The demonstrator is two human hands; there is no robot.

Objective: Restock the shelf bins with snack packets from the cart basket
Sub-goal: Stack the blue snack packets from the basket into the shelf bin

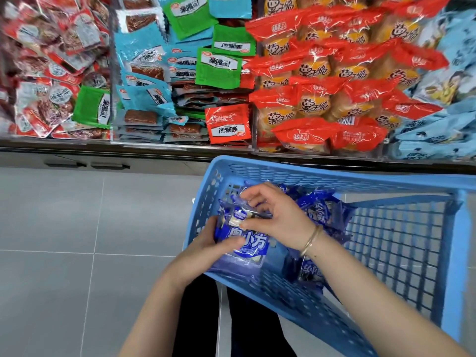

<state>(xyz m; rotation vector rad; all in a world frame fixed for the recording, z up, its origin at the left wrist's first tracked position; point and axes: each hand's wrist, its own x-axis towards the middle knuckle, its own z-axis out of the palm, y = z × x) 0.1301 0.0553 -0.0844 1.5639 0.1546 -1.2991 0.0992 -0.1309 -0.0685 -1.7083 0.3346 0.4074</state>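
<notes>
Both hands gather blue packets (pixel 247 240) inside the cart basket (pixel 322 176) — left hand (pixel 211 243) fingers clamped beneath, right hand (pixel 278 215) fingers pinching above. More packets lie beside them; the shelf bins (pixel 180 145) beyond look full — none of these are shelved yet.

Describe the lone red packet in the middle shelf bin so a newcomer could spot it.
Find the clear middle shelf bin stacked with light blue and green flat packets. At its front right corner stands a flat red foil packet with a white label, the only fully visible red one among them.
</notes>
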